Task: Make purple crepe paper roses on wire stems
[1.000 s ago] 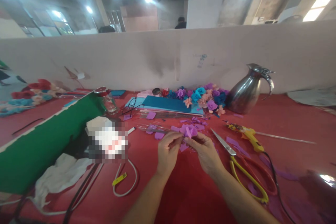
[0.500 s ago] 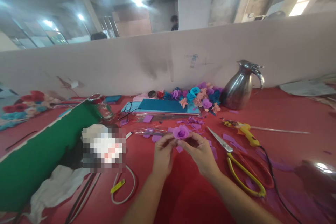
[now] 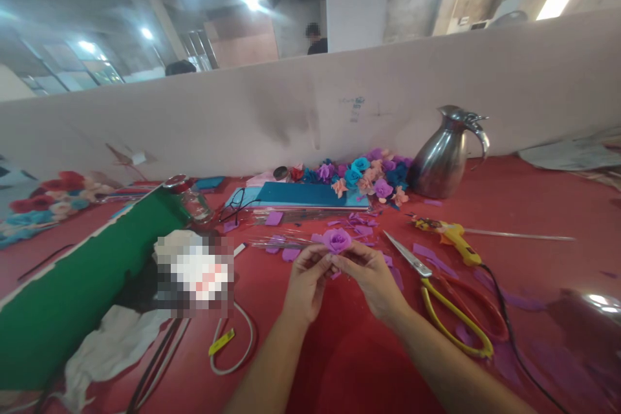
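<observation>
A purple paper flower [image 3: 337, 240] sits between my two hands above the red table, its spiral centre facing up toward me. My left hand [image 3: 310, 275] pinches it from below on the left, thumb against the base. From the right, my right hand [image 3: 371, 278] grips its petals and base with thumb and fingers. Fingers hide the underside of the flower. Behind it lie purple paper pieces [image 3: 363, 230] and a bundle of thin wire stems [image 3: 281, 241]. Large scissors [image 3: 458, 317] with one yellow and one red handle rest right of my right hand.
A yellow glue gun [image 3: 458, 244] with a black cord lies at the right. A steel jug [image 3: 439, 158] stands by the partition [image 3: 218, 116], beside finished paper flowers [image 3: 373, 174]. A green board [image 3: 97, 278], glass jar [image 3: 191, 200] and looped cable [image 3: 233, 372] occupy the left.
The purple flower has been tilted so its centre faces up toward me. Both hands have kept their hold and drawn close together beneath it. The camera view has shifted slightly.
</observation>
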Tool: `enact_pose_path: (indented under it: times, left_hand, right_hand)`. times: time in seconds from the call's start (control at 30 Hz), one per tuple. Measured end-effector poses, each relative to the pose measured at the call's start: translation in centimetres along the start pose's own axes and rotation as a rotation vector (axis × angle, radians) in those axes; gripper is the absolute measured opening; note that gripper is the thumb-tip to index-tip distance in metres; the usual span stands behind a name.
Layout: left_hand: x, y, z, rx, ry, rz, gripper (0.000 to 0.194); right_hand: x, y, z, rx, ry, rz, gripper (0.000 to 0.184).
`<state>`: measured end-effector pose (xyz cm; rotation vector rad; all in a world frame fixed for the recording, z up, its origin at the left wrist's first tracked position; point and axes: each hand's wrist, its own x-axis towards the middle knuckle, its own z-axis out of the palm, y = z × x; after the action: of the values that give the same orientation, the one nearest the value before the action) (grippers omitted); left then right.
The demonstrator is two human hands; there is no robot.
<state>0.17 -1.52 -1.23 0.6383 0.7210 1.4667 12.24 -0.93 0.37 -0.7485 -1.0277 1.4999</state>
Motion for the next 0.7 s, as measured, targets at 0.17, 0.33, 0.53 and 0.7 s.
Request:
enact_pose_path:
  times: [0.17, 0.33, 0.53, 0.7]
  left_hand:
    - [-0.14, 0.01, 0.03, 0.049, 0.004, 0.034, 0.015]
    - [-0.24, 0.28, 0.39, 0.214, 0.084, 0.146, 0.016]
    - [-0.27, 0.54, 0.51, 0.177, 0.051, 0.094, 0.016]
    - [0.02, 0.37, 0.15, 0.129, 0.064, 0.058, 0.025]
  right_hand:
    - [0.05, -0.15, 0.18, 0.011, 0.067, 0.018, 0.016]
    - [0.06, 0.07, 0.26, -0.007, 0.087, 0.023, 0.018]
    - [0.09, -0.13, -0.12, -0.085, 0.094, 0.041, 0.014]
    - [0.14, 0.27, -0.2, -0.068, 0.064, 0.095, 0.02]
